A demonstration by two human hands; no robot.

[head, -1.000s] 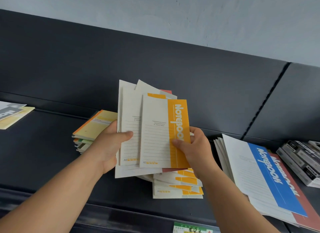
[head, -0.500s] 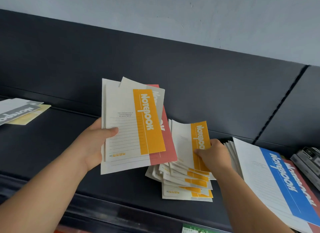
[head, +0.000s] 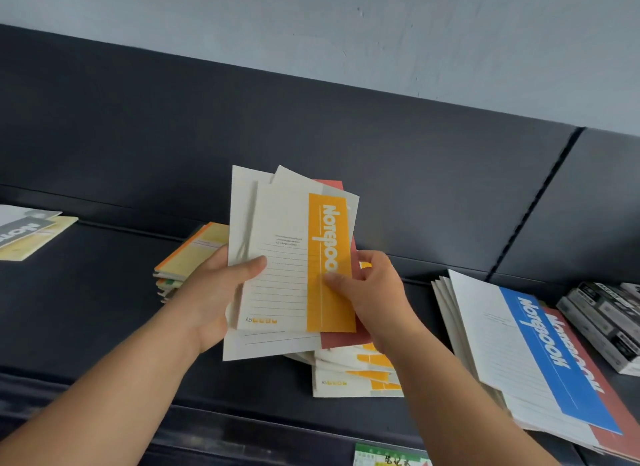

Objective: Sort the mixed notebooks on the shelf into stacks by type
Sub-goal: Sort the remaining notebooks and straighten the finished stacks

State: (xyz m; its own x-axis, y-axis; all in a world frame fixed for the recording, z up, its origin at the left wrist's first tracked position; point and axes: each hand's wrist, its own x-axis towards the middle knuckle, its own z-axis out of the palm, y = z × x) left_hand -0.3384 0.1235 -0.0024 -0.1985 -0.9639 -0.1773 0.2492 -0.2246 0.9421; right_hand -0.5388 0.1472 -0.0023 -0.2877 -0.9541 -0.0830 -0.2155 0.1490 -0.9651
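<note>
My left hand (head: 214, 292) grips a fanned bunch of notebooks above the dark shelf (head: 104, 313). Its front one is a small white notebook with an orange band (head: 294, 257); a larger red-banded one (head: 341, 341) shows behind it. My right hand (head: 372, 295) pinches the orange-banded notebook at its right edge, thumb on the cover. Below the hands lies a loose stack of orange-banded notebooks (head: 353, 372). Large notebooks with blue and red bands (head: 540, 354) lie in a pile at the right.
A stack of yellow and orange notebooks (head: 194, 250) sits behind my left hand. Grey and yellow notebooks (head: 27, 233) lie at the far left. Black boxed items (head: 609, 316) sit at the far right. A green price label (head: 388, 458) is on the shelf's front edge.
My right hand left the stack on the shelf and rose to the bunch in my left hand, now pinching the front orange-banded notebook. The bunch has shifted right.
</note>
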